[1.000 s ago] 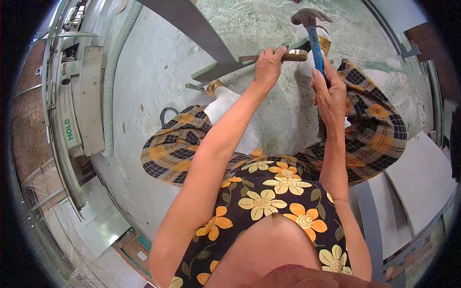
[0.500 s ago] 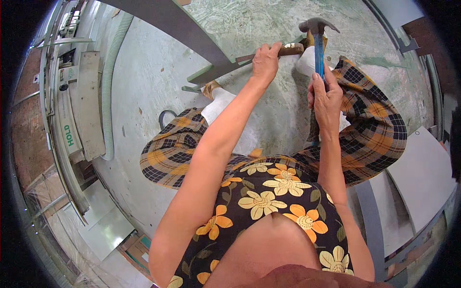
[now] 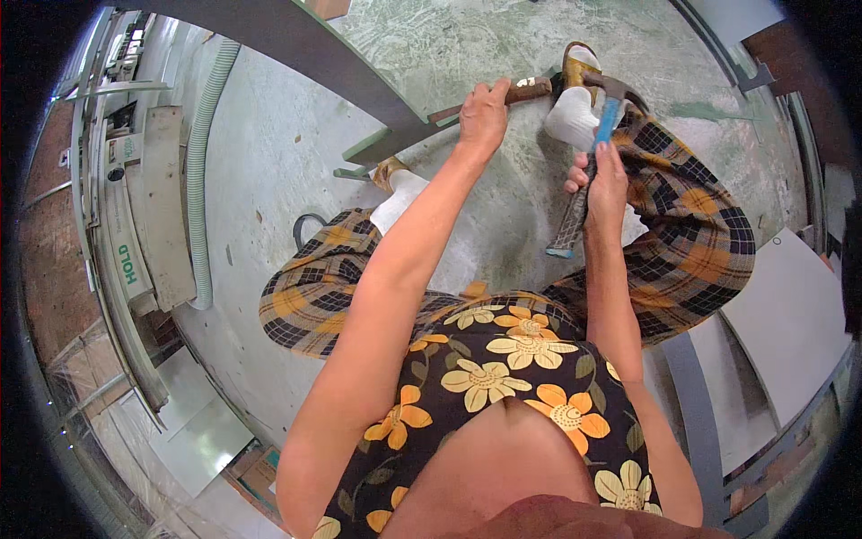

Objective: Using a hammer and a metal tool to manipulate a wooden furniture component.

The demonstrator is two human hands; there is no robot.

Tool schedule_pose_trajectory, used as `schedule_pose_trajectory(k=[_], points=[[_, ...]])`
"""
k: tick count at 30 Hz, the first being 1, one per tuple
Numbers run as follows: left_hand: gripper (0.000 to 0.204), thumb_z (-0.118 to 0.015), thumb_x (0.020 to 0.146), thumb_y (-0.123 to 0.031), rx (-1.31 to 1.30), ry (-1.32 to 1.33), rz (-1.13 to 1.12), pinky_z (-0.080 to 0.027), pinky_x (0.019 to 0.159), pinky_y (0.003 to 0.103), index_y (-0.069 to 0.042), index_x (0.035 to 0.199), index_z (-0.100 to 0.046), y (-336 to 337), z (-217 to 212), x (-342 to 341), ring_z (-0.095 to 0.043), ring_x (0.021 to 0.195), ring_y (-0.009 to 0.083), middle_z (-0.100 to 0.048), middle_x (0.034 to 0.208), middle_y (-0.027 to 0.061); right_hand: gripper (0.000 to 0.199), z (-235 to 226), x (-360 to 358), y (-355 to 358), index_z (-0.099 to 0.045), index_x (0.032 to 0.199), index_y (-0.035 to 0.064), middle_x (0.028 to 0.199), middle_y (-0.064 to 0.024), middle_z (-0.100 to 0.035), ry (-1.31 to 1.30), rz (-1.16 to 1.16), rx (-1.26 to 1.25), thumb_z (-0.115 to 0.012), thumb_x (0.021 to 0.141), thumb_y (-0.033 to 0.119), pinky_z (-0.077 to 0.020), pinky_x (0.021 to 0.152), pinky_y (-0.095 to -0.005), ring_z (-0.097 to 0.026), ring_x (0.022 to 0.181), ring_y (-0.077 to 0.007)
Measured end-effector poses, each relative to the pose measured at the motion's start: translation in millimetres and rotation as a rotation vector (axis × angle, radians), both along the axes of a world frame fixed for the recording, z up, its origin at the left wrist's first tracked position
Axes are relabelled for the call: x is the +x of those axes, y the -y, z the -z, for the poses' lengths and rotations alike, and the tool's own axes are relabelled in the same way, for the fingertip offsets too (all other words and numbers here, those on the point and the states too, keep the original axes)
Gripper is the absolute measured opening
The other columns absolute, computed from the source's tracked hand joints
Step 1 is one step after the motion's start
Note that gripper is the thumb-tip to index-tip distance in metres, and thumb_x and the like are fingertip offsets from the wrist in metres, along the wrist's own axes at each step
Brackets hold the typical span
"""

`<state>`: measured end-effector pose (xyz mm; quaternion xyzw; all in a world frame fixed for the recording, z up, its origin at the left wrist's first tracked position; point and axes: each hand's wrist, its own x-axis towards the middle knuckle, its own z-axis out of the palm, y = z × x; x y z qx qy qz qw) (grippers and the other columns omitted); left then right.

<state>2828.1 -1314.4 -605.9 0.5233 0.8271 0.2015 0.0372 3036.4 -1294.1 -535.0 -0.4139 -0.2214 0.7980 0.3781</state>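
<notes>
My left hand (image 3: 484, 117) is closed round what looks like a chisel (image 3: 530, 89), its brown handle pointing right. The flat blade end comes out left of my fingers, against the end of a long dark-grey board (image 3: 359, 67). Part of the tool is hidden under the hand. In my right hand (image 3: 607, 184) is a claw hammer (image 3: 610, 119) with a blue and black handle. Its head is up near my right foot, and the handle's butt points down and left. The hammer head is apart from the chisel handle.
I sit with bent legs on a scuffed grey-green floor (image 3: 278, 171). A ribbed hose (image 3: 199, 180) and long boards (image 3: 166, 189) lie on the left. A dark ring (image 3: 310, 229) is by my left knee. Pale sheets (image 3: 790, 332) lie at right.
The hammer head has dropped and moved right, while its butt has swung left. My left hand, the chisel and the board sit slightly farther left in view.
</notes>
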Motion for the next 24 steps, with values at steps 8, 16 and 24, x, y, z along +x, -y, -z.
schedule_pose_trajectory(k=[8, 16, 24], points=[[0.044, -0.067, 0.078, -0.007, -0.046, 0.030, -0.049, -0.050, 0.080, 0.048, -0.013, 0.120, -0.056, -3, -6, 3, -0.061, 0.094, 0.0402, -0.060, 0.102, 0.0214, 0.020, -12, -5, 2, -0.050, 0.113, 0.0064, 0.073, -0.0023, -0.051, 0.036, -0.088, 0.053, -0.046, 0.101, 0.022, -0.0406, 0.044, -0.0264, -0.046, 0.051, -0.0098], [0.045, -0.067, 0.079, -0.007, -0.034, 0.045, -0.063, -0.050, 0.079, 0.049, -0.016, 0.121, -0.055, -1, -2, 0, -0.061, 0.094, 0.0409, -0.060, 0.100, 0.0208, 0.022, -11, -10, 9, -0.051, 0.114, 0.0044, 0.071, -0.0016, -0.051, 0.100, -0.182, 0.037, -0.049, 0.100, 0.022, -0.0405, 0.043, -0.0256, -0.046, 0.049, -0.0085], [0.045, -0.067, 0.079, -0.007, -0.004, 0.046, -0.050, -0.051, 0.078, 0.048, -0.015, 0.121, -0.055, -5, 0, -2, -0.062, 0.091, 0.0409, -0.059, 0.099, 0.0209, 0.024, -10, -13, 7, -0.052, 0.116, 0.0030, 0.070, -0.0015, -0.051, 0.135, -0.149, 0.117, -0.049, 0.100, 0.021, -0.0409, 0.042, -0.0254, -0.046, 0.048, -0.0085]])
